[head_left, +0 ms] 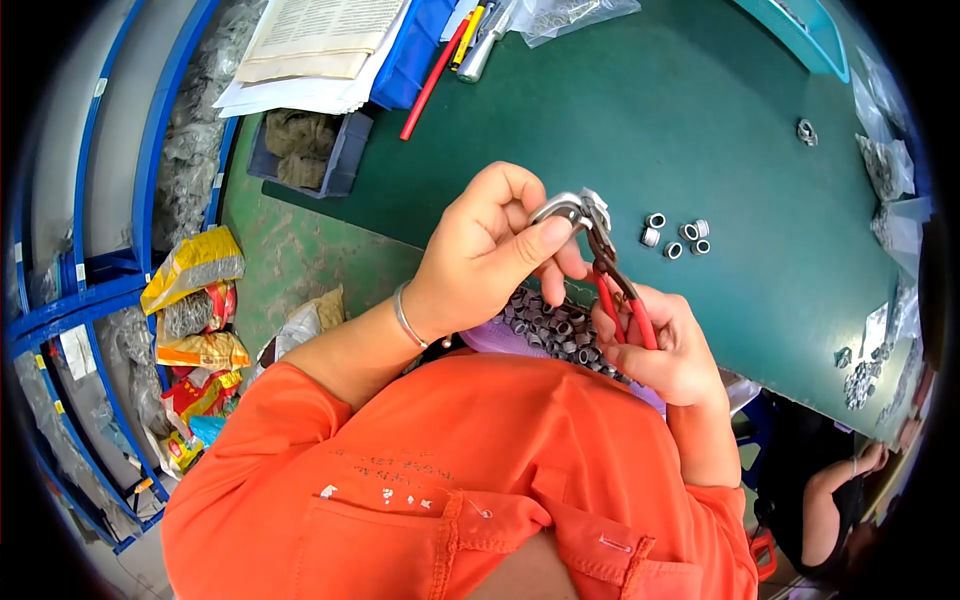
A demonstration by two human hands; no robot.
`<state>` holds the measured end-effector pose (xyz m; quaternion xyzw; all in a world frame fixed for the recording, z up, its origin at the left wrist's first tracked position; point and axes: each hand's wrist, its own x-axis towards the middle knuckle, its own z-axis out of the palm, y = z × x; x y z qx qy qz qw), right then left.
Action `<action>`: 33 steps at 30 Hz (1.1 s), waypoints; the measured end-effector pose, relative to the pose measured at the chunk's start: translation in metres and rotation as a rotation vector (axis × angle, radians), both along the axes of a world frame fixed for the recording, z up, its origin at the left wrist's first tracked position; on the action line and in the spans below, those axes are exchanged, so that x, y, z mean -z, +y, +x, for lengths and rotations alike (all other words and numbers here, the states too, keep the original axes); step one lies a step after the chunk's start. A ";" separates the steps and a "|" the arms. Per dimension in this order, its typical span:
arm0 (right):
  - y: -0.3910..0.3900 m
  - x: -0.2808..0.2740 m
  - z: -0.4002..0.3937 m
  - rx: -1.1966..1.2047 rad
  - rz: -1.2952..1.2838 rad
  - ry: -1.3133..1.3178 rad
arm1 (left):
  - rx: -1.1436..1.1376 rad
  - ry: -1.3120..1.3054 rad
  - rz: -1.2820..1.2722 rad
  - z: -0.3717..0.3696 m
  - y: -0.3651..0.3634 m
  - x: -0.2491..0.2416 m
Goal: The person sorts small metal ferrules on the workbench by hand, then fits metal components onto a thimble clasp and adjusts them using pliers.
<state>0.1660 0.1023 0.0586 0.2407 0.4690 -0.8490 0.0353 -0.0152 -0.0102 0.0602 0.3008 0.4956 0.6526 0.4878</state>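
Note:
My left hand (490, 235) pinches a curved silver metal part (560, 207) between thumb and fingers. In my right hand (665, 345) are red-handled pliers (603, 250), and their dark jaws meet the metal part at its right side. Small grey metal rings (673, 250) stand and lie in a loose group on the green table (600, 110), to the right of the pliers. Below my hands, a heap of similar dark rings (550, 325) rests at my lap, partly covered by my right hand.
Papers (310, 50), a blue bin (412, 60) and pens (428, 90) lie at the back left. A grey box (345, 155) sits beside the table. Blue shelving (150, 140) stands left. At right are a teal tray (815, 45), plastic bags (890, 165) and another person's arm (822, 510).

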 end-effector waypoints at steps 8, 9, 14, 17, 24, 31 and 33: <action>-0.001 0.000 -0.010 0.048 -0.118 0.036 | -0.005 0.273 -0.101 -0.004 0.009 -0.003; -0.001 -0.001 -0.012 0.046 -0.114 0.045 | -0.047 0.379 -0.061 -0.004 0.012 -0.001; 0.002 -0.004 -0.018 -0.016 -0.168 0.084 | -0.051 0.772 0.062 -0.026 0.027 -0.006; 0.004 -0.001 -0.017 -0.034 -0.223 0.113 | 0.029 0.442 0.002 -0.023 0.029 -0.016; 0.004 0.008 -0.016 -0.064 -0.443 0.174 | 0.087 0.393 -0.062 -0.020 0.030 -0.019; 0.004 0.006 -0.019 -0.068 -0.492 0.170 | -0.017 0.307 -0.062 -0.008 0.025 -0.019; 0.005 0.011 -0.020 -0.100 -0.622 0.164 | -0.099 0.242 -0.053 -0.005 0.023 -0.012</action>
